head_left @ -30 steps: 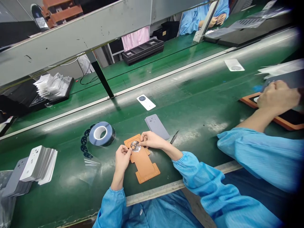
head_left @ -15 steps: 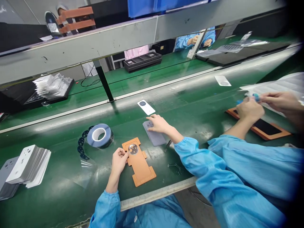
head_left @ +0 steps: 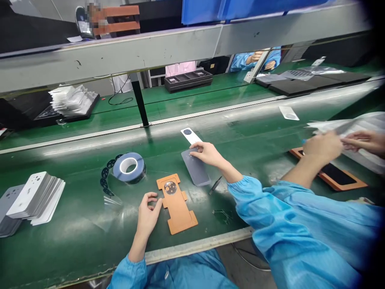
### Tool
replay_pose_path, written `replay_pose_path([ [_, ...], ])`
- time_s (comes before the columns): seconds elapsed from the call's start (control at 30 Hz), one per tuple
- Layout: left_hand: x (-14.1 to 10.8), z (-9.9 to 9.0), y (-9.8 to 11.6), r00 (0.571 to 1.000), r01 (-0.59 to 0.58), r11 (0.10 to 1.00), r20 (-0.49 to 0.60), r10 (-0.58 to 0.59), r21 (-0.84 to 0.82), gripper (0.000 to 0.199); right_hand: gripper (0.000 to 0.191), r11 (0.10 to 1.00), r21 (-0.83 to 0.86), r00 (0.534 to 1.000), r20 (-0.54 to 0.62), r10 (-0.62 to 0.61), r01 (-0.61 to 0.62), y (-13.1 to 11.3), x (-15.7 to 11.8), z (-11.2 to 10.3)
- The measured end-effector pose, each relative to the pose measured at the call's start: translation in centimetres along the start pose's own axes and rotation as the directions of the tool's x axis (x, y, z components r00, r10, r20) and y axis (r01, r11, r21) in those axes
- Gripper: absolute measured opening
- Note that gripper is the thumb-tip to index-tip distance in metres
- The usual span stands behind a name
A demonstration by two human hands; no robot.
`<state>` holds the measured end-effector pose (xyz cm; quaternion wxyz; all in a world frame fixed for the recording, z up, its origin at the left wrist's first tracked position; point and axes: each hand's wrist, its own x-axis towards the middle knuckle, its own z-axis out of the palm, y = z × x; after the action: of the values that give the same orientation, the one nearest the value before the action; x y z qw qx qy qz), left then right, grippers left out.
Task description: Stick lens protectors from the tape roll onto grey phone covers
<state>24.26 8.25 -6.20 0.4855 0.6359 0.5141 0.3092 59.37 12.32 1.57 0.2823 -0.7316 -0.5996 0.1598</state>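
My left hand is beside the left edge of an orange phone-shaped fixture, thumb and fingers apart, holding nothing. A round disc with several holes sits at the fixture's upper end. My right hand has thumb and fingers closed on the top end of a grey phone-shaped sheet, partly covering it. Just beyond lies a white phone-shaped card with a dark round patch, its near end hidden by the hand. A roll of blue tape lies left, its strip carrying dark discs.
Stacked white cards and grey sheets lie far left. A thin dark tool lies near my right wrist. At right, a co-worker's hands work above another orange fixture. A metal beam crosses above.
My left hand has come off the orange fixture's edge and its fingers have spread. My right hand's fingers have closed at the grey sheet's top end. The view has shifted slightly.
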Motion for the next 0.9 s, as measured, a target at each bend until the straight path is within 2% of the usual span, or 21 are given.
replay_pose_path([
  [0.07, -0.4, -0.1, 0.1, 0.994, -0.101, 0.994, 0.052, 0.099, 0.051, 0.065, 0.037, 0.959, 0.280, 0.999, 0.011, -0.046, 0.042, -2.5, -1.5, -0.2],
  [0.13, -0.6, -0.2, 0.1, 0.970, -0.189, 0.980, 0.167, 0.177, 0.058, 0.090, 0.039, 0.865, 0.500, 0.992, 0.079, -0.101, 0.048, -5.0, -3.2, 0.4],
  [0.2, -0.8, -0.1, -0.1, 0.948, -0.212, 0.976, 0.252, 0.194, 0.045, 0.100, 0.034, 0.816, 0.577, 0.974, 0.168, -0.151, 0.027, -6.9, -4.8, 1.9],
  [0.27, -0.9, 0.1, -0.3, 0.946, -0.193, 0.980, 0.277, 0.170, 0.056, 0.100, 0.027, 0.811, 0.585, 0.959, 0.216, -0.186, 0.025, -7.9, -6.0, 3.7],
  [0.37, -1.0, 0.5, -0.1, 0.958, -0.161, 0.978, 0.260, 0.123, 0.130, 0.099, 0.024, 0.826, 0.562, 0.950, 0.230, -0.209, 0.046, -7.9, -7.1, 6.1],
  [0.5, -1.1, 1.1, 0.2, 0.949, -0.242, 0.944, 0.256, 0.182, 0.225, 0.106, 0.024, 0.853, 0.503, 0.952, 0.171, -0.255, 0.138, -7.0, -7.5, 7.2],
  [0.63, -1.1, 1.3, 0.2, 0.940, -0.296, 0.907, 0.258, 0.222, 0.300, 0.109, 0.034, 0.903, 0.259, 0.908, 0.156, -0.388, 0.341, -6.4, -7.9, 7.6],
  [0.73, -1.0, 1.3, 0.3, 0.919, -0.363, 0.859, 0.291, 0.266, 0.362, 0.104, 0.042, 0.888, 0.013, 0.874, 0.173, -0.454, 0.459, -6.3, -9.3, 8.6],
  [0.8, -0.9, 1.3, 0.6, 0.895, -0.416, 0.814, 0.341, 0.287, 0.406, 0.096, 0.044, 0.864, -0.079, 0.857, 0.203, -0.474, 0.497, -6.2, -10.6, 9.7],
  [0.9, -0.7, 1.4, 1.1, 0.874, -0.458, 0.761, 0.388, 0.292, 0.460, 0.090, 0.048, 0.859, -0.134, 0.860, 0.226, -0.458, 0.493, -6.2, -12.3, 11.1],
])
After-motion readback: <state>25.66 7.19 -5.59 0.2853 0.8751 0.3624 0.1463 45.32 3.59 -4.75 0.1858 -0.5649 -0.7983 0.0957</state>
